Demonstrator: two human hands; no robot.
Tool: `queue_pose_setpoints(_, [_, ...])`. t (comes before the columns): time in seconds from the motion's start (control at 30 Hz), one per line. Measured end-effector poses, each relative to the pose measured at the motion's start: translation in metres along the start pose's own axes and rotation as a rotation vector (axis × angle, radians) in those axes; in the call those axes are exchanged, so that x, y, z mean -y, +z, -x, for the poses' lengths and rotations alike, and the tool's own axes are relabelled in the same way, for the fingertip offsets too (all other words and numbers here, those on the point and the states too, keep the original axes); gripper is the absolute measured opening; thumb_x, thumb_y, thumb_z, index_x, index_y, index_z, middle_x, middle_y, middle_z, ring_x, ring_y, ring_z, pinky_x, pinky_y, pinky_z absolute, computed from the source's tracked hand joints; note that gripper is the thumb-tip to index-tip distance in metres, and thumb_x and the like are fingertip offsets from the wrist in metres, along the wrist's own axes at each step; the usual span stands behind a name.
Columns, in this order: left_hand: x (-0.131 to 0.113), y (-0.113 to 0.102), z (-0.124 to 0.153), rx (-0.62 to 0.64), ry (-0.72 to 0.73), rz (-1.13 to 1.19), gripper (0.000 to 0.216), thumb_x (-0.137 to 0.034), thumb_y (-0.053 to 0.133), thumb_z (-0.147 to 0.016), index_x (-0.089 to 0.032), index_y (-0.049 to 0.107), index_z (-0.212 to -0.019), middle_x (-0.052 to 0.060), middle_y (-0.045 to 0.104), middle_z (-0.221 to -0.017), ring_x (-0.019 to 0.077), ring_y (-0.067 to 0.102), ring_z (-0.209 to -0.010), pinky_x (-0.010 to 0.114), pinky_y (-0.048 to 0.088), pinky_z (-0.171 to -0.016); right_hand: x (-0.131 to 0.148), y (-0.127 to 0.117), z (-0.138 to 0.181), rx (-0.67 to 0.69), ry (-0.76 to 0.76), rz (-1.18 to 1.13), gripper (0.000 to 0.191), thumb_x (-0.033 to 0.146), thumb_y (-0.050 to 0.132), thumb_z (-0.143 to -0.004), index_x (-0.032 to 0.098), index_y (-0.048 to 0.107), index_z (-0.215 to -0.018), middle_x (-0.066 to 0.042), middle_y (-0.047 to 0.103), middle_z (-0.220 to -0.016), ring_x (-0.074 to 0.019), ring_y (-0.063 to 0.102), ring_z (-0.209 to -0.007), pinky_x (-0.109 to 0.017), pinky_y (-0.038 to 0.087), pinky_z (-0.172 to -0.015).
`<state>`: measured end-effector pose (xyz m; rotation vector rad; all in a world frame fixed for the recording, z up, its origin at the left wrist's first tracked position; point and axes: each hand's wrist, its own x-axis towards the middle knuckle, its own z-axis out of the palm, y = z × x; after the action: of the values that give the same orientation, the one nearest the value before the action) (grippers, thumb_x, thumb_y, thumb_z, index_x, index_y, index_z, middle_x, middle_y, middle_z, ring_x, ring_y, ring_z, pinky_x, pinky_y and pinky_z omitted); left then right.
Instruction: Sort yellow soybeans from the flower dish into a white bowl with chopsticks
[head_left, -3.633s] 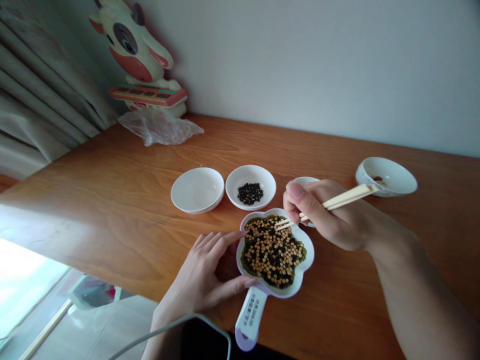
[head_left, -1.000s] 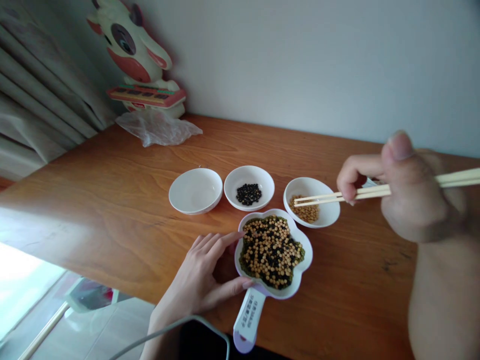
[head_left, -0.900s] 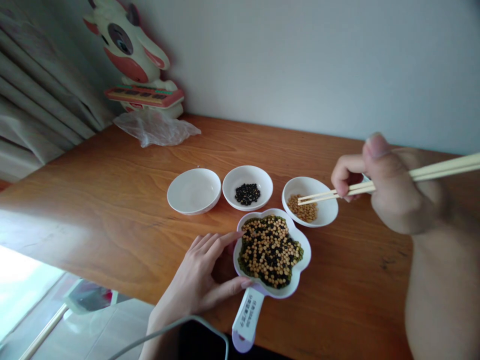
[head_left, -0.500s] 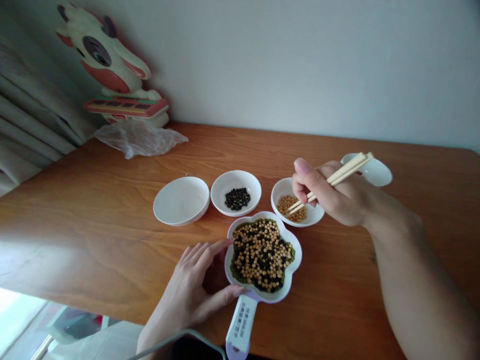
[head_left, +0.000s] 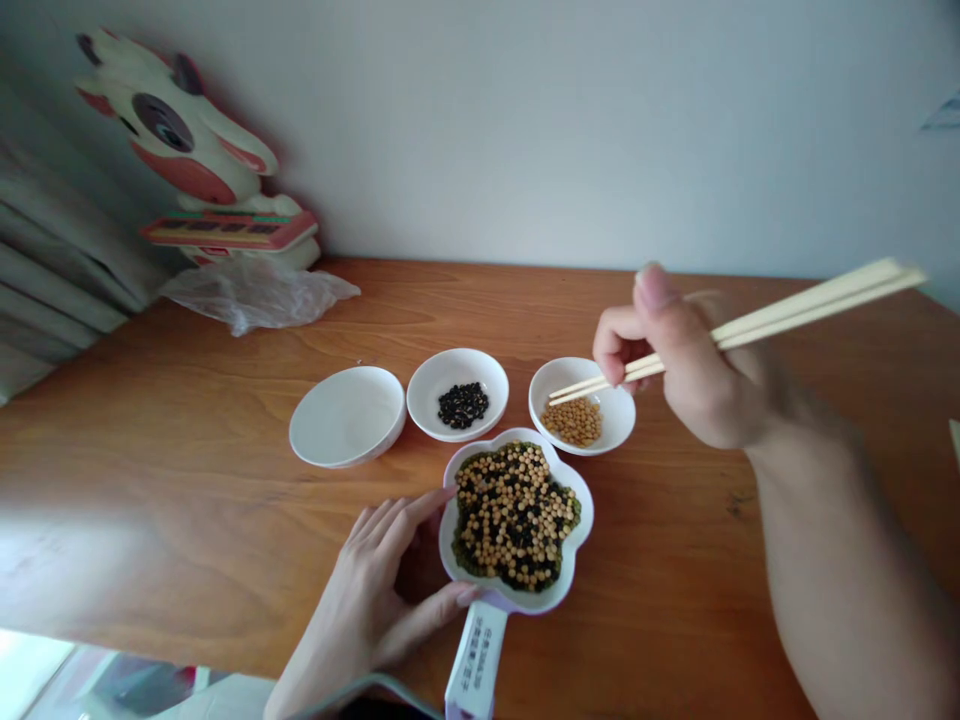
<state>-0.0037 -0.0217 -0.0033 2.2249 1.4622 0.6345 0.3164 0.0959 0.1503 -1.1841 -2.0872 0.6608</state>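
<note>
A white flower-shaped dish with a handle holds mixed yellow, black and green beans near the table's front edge. My left hand rests against its left rim, thumb and forefinger touching it. My right hand grips a pair of wooden chopsticks; their tips hover over the small white bowl of yellow beans. I cannot make out a bean between the tips. A bowl with black beans and an empty white bowl sit in a row to the left.
A cow-shaped toy and a crumpled clear plastic bag stand at the table's back left corner by the wall. Curtains hang at the far left. The wooden table ends just below my left hand.
The chopsticks went from the flower dish to the yellow-bean bowl and still hover there. The view has shifted, so the far-right bowl is out of sight. My left hand stayed on the dish.
</note>
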Motion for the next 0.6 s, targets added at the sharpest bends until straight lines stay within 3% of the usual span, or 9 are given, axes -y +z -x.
queue_pose_setpoints(0.1, [-0.001, -0.001, 0.000, -0.004, 0.004, -0.010, 0.080, -0.063, 0.080, -0.084, -0.032, 0.046, -0.150, 0.008, 0.071, -0.128, 0.0287, 0.069, -0.103, 0.041, 0.057, -0.087, 0.007, -0.002, 0.002, -0.002, -0.019, -0.170, 0.079, 0.071, 0.016, -0.105, 0.021, 0.057, -0.061, -0.004, 0.054, -0.056, -0.0163, 0.050, -0.057, -0.036, 0.035, -0.057])
queue_pose_setpoints(0.2, [-0.003, -0.002, -0.001, -0.016, 0.004, -0.011, 0.077, -0.063, 0.080, -0.084, -0.032, 0.049, -0.148, 0.007, 0.072, -0.128, 0.0291, 0.069, -0.105, 0.041, 0.058, -0.088, 0.010, 0.002, 0.003, 0.124, -0.057, -0.246, 0.077, 0.069, 0.017, -0.107, 0.021, 0.058, -0.061, -0.003, 0.056, -0.057, -0.0157, 0.051, -0.057, -0.035, 0.037, -0.058])
queue_pose_setpoints(0.33, [-0.005, -0.003, -0.004, -0.023, 0.021, -0.012, 0.075, -0.064, 0.079, -0.085, -0.031, 0.050, -0.146, 0.008, 0.073, -0.126, 0.0291, 0.069, -0.104, 0.042, 0.058, -0.088, 0.010, 0.016, 0.001, 0.303, -0.057, -0.166, 0.070, 0.060, 0.020, -0.111, 0.020, 0.057, -0.067, -0.002, 0.060, -0.063, -0.0137, 0.052, -0.060, -0.032, 0.040, -0.060])
queue_pose_setpoints(0.6, [-0.004, -0.002, -0.004, -0.002, 0.016, -0.001, 0.076, -0.063, 0.078, -0.086, -0.031, 0.047, -0.149, 0.009, 0.072, -0.127, 0.0293, 0.069, -0.104, 0.043, 0.057, -0.090, 0.004, 0.036, -0.002, 0.366, 0.004, -0.064, 0.067, 0.061, 0.024, -0.110, 0.018, 0.058, -0.071, 0.000, 0.058, -0.064, -0.0112, 0.051, -0.058, -0.031, 0.039, -0.059])
